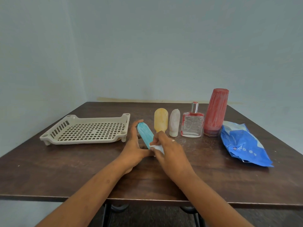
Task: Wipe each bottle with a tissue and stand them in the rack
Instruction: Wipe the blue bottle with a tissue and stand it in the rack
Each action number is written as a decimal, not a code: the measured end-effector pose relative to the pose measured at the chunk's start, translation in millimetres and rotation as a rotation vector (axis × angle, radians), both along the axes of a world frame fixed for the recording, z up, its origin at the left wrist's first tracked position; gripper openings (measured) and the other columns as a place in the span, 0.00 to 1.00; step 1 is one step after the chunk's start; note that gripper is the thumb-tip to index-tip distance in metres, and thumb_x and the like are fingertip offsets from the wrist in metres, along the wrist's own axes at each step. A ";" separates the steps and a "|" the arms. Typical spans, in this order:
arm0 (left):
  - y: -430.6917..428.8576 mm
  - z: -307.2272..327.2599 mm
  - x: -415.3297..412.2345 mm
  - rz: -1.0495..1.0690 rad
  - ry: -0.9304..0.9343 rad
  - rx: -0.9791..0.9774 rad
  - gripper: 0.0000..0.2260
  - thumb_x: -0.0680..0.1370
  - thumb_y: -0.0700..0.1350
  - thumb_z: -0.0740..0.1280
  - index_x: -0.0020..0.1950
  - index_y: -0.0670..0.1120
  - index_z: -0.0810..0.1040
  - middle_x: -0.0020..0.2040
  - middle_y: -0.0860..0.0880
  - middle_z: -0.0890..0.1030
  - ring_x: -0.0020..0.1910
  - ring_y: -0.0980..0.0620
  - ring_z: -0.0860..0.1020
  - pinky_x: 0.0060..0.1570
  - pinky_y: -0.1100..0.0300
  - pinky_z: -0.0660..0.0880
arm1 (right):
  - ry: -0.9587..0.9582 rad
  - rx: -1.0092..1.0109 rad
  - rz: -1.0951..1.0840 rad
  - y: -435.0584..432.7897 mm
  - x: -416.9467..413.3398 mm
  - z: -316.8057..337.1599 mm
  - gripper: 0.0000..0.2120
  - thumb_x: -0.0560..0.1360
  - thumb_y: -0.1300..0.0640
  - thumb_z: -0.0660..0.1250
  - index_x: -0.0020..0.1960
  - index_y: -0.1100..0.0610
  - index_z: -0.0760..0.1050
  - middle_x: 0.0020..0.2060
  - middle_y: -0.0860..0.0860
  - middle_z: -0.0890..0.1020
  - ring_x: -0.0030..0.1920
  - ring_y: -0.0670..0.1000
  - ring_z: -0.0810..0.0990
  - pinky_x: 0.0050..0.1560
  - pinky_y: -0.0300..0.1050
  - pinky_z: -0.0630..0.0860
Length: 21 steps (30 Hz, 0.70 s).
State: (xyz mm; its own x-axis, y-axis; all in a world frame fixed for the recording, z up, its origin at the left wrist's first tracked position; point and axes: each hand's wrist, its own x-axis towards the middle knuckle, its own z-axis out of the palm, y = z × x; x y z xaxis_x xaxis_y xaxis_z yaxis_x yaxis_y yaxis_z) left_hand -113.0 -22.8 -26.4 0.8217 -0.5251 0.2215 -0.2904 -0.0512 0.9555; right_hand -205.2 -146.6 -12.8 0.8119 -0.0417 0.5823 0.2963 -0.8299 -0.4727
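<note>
Pinching a white tissue in the curled fingers of the right hand and pressing it on the lower end of the teal bottle. Gripping the same bottle with the left hand, tilted over the bench, just beside the rack. Better to wipe along the full length, turning the bottle slowly, with a firm grip because of the white smears. Behind, upright and streaked: yellow bottle, pale bottle, glass bottle, red bottle.
</note>
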 end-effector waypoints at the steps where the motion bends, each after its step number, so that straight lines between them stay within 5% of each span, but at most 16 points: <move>1: -0.1 -0.1 -0.6 -0.002 0.002 0.002 0.47 0.66 0.33 0.78 0.67 0.71 0.57 0.65 0.47 0.71 0.51 0.48 0.82 0.54 0.51 0.80 | 0.001 -0.018 0.009 -0.1 -0.7 -1.0 0.07 0.77 0.57 0.64 0.51 0.50 0.67 0.48 0.51 0.79 0.46 0.47 0.78 0.45 0.44 0.78; 6: -1.6 0.7 -1.1 0.046 0.020 0.002 0.50 0.57 0.42 0.81 0.65 0.75 0.56 0.67 0.47 0.71 0.61 0.43 0.77 0.60 0.45 0.77 | -0.025 0.128 -0.022 -7.7 6.7 0.1 0.11 0.75 0.58 0.67 0.48 0.46 0.66 0.46 0.47 0.80 0.43 0.41 0.78 0.40 0.28 0.73; 12: -0.4 -1.3 2.0 0.000 0.024 -0.016 0.48 0.64 0.33 0.78 0.66 0.72 0.58 0.66 0.45 0.71 0.55 0.46 0.81 0.57 0.46 0.79 | -0.029 0.022 0.032 -4.1 4.3 -3.4 0.07 0.76 0.57 0.65 0.50 0.49 0.68 0.47 0.49 0.80 0.45 0.46 0.78 0.44 0.43 0.78; 17: -1.3 -0.6 1.2 0.036 0.023 -0.013 0.51 0.53 0.49 0.83 0.65 0.75 0.57 0.70 0.49 0.69 0.64 0.44 0.75 0.61 0.44 0.75 | -0.043 0.268 -0.023 -17.0 16.2 -0.7 0.10 0.72 0.58 0.70 0.48 0.48 0.71 0.42 0.44 0.81 0.43 0.36 0.78 0.41 0.25 0.71; 21: -1.6 -3.9 4.2 0.009 0.019 -0.028 0.51 0.52 0.50 0.82 0.65 0.75 0.58 0.70 0.51 0.67 0.67 0.45 0.73 0.63 0.44 0.74 | 0.029 0.454 -0.028 -31.6 27.8 -6.7 0.10 0.71 0.57 0.72 0.51 0.53 0.77 0.43 0.47 0.83 0.45 0.43 0.81 0.42 0.32 0.77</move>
